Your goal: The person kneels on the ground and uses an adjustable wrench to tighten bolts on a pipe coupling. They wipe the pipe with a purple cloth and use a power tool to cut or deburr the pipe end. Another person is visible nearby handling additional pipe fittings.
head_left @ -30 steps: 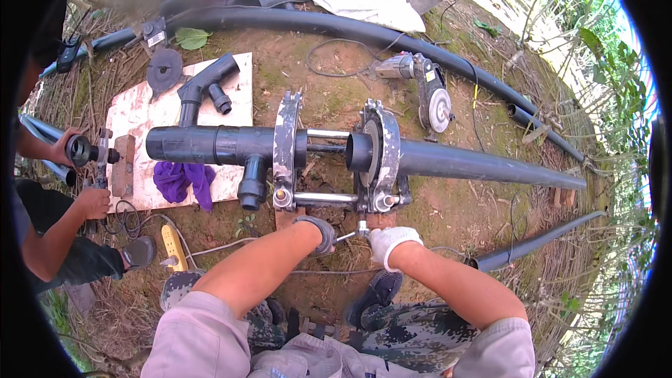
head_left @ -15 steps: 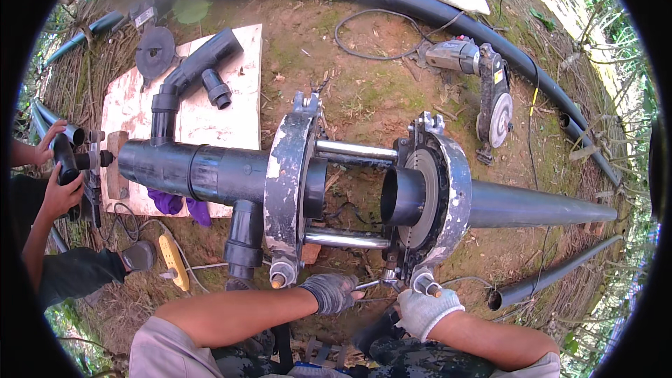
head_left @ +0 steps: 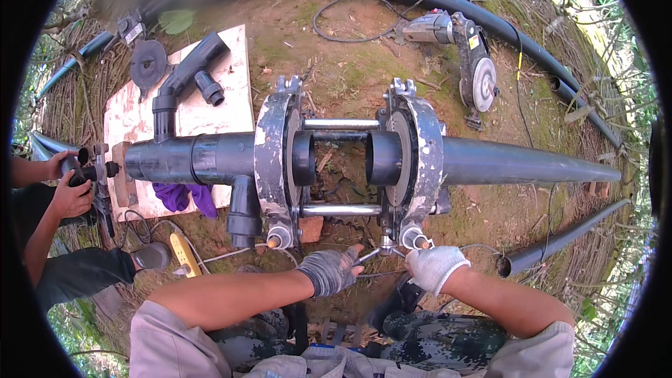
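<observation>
Two scuffed black clamp rings, a left one (head_left: 274, 161) and a right one (head_left: 427, 157), stand on silver guide rods (head_left: 343, 209). A black pipe fitting with branches (head_left: 222, 158) sits in the left ring. The right ring holds a long black pipe (head_left: 518, 161). Their open ends face each other across a gap. Below the right ring is a silver spoked handle (head_left: 386, 244). My left hand (head_left: 329, 271), in a grey glove, is closed at its left spoke. My right hand (head_left: 437, 268), in a white glove, is closed around its right side; the fingertips are partly hidden.
At left, a co-worker's hands (head_left: 72, 199) hold a black tool near a wooden block (head_left: 120, 173). A pale board (head_left: 234, 84) carries another fitting (head_left: 187, 73) and a purple cloth (head_left: 185, 197). A yellow power strip (head_left: 183, 253), a power tool with a disc (head_left: 465, 56) and cables lie around.
The view has shifted, so the clamp rings appear farther left and higher. Both my hands stay at the handle, my right hand now showing clear of the ring's bolt. The co-worker's hands have moved slightly.
</observation>
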The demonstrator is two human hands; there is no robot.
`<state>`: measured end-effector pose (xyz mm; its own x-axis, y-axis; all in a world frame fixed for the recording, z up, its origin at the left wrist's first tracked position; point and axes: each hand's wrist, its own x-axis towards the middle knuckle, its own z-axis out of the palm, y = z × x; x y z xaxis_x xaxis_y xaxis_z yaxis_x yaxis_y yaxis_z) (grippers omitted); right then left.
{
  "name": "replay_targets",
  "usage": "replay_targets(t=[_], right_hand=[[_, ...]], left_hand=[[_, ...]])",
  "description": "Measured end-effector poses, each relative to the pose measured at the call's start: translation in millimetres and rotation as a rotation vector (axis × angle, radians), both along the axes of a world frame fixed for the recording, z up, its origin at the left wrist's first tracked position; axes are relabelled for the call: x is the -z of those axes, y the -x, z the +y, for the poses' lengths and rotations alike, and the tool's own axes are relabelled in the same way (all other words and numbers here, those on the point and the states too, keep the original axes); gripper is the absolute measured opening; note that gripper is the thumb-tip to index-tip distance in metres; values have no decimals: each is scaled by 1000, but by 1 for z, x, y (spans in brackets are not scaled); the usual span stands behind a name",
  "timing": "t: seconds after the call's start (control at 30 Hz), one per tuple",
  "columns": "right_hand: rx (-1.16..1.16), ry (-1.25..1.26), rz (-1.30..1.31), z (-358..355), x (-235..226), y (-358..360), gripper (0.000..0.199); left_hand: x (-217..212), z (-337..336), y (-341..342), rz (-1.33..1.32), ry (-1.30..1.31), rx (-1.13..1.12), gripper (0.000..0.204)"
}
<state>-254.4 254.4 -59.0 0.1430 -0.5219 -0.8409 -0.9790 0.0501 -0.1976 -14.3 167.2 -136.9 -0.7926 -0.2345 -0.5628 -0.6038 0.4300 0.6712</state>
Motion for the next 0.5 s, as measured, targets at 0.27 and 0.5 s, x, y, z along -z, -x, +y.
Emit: replay_targets(t=[0.27, 0.5], right_hand=[[184, 121, 88, 23, 88, -11, 37], [664, 359, -151, 50, 201, -96, 41]], left_hand=[[-54, 33, 47, 265, 150, 117, 39], [-59, 49, 149, -183, 142, 331, 38]])
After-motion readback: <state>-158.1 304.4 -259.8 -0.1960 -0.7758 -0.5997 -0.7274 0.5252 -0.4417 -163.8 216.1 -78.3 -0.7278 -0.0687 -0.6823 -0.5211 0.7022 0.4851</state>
